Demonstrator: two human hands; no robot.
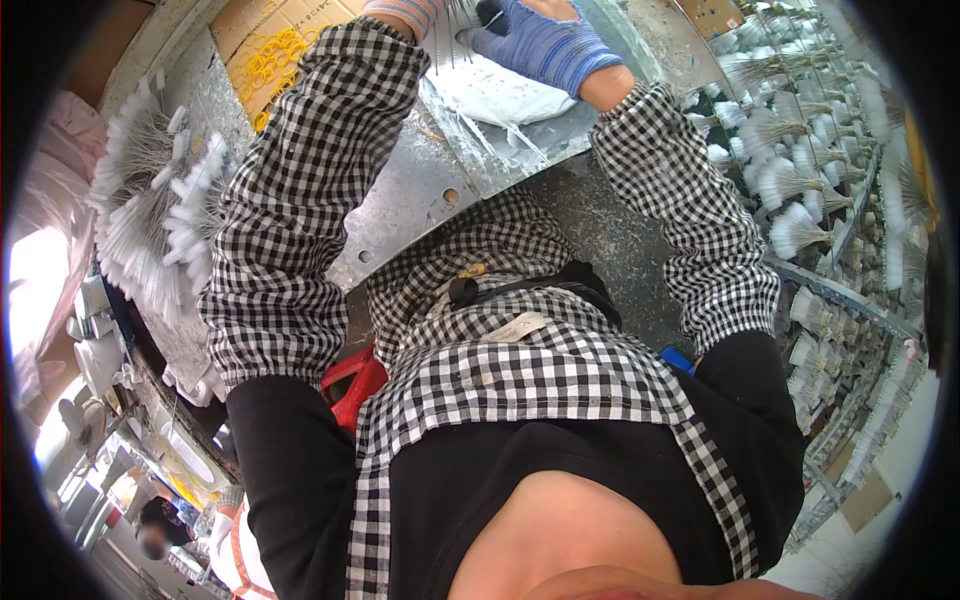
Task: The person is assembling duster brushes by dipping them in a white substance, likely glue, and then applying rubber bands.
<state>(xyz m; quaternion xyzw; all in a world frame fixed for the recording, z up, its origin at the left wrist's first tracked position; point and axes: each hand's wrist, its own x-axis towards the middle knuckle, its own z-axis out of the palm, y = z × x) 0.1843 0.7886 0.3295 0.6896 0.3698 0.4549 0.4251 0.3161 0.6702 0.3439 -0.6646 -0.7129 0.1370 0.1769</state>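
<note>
My left hand (408,12), in an orange-and-grey striped glove, is cut off by the top edge, and its fingers are out of sight. To its right is my right hand (548,45) in a blue striped glove, thumb reaching left, closed around a small dark thing (490,16) I cannot make out. Between the hands stands a bunch of thin grey rods (455,35); which hand bears it is hidden. Below them, white paste (505,98) is spread over a metal plate (500,160) on the bench.
Yellow rubber bands (268,60) lie in a cardboard box at the upper left. White-tipped bundles of thin rods (150,205) lie on the bench's left. Racks on the right carry many similar bundles (795,230). A red stool (358,385) shows beside my lap. Another person (160,528) is at lower left.
</note>
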